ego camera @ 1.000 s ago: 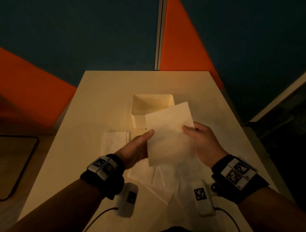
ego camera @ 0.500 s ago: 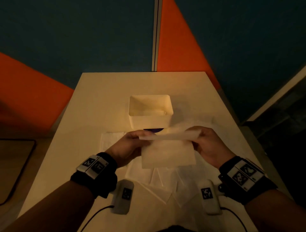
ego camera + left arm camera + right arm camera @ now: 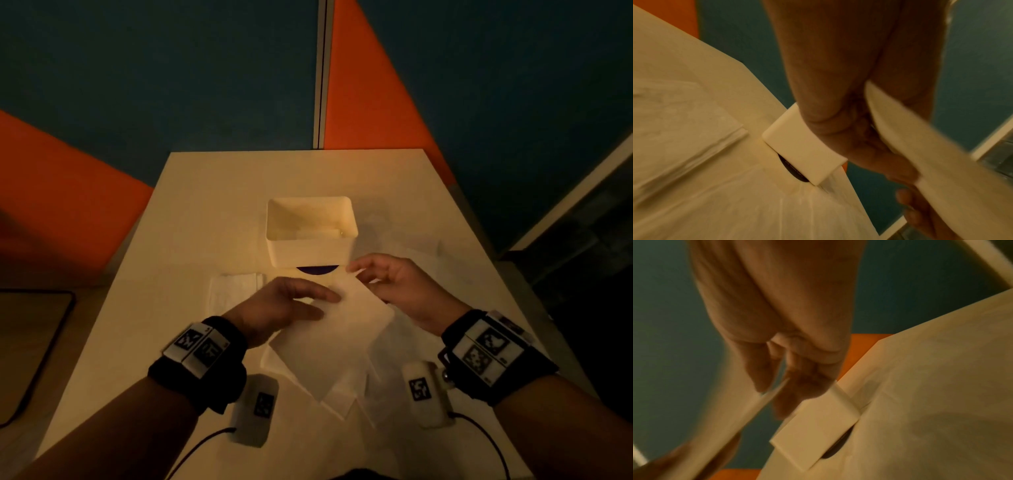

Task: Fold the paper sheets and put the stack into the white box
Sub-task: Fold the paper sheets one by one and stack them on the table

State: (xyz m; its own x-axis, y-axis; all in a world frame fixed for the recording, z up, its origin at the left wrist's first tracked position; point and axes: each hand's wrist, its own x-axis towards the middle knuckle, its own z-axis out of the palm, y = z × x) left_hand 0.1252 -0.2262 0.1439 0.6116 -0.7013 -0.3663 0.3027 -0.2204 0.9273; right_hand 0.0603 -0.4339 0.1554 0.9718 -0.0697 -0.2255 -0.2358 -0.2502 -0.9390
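Between both hands' fingers (image 3: pixel 359 267), folded sheet (image 3: pixel 346 329)

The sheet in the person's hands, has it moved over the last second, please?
Yes. The sheet has dropped from overlapping the white box to lying below its front wall, nearer the person.

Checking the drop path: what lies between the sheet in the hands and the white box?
In the head view, only bare table and a dark disc poking out from under the white box separate it from the held sheet.
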